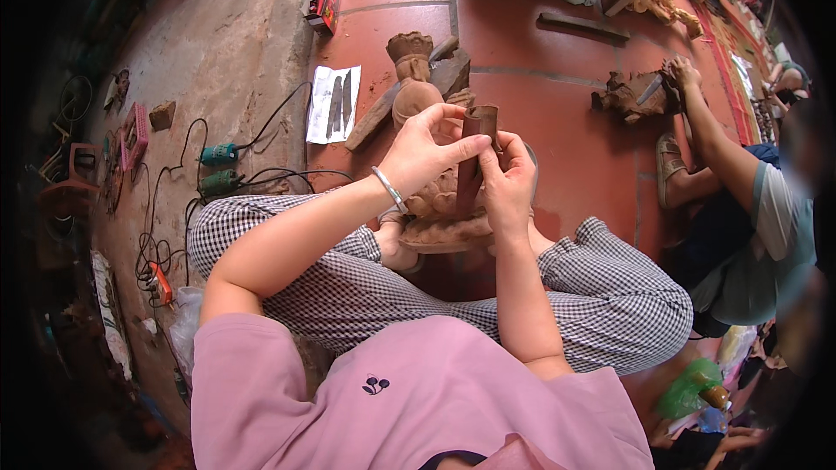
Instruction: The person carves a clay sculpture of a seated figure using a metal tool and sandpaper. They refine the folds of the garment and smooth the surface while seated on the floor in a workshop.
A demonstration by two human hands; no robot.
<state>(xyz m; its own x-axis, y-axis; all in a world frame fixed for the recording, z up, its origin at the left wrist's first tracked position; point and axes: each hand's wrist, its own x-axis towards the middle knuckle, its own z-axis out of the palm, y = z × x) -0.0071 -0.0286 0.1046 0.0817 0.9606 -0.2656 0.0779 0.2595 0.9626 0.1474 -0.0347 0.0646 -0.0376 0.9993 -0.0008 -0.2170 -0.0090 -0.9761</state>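
Observation:
In front of my chest, both hands grip a curled brown sheet [468,184] that looks like sandpaper. My left hand [428,155], with a silver bangle at the wrist, pinches its upper part between thumb and fingers. Closed on the sheet's right side is my right hand [509,172]. Beneath and beyond them a carved wooden piece [418,101] stands between my feet; its wavy base [448,235] shows below the hands. The hands and sheet hide its middle. Wood blocks [450,72] lie against its far side.
Two blades lie on white paper [322,126] at the left. Green power tools [219,154] with black cords rest beside my left knee. A red box [324,2] stands farther off. At the right, another person's hand [685,71] touches a carved wood piece [640,94].

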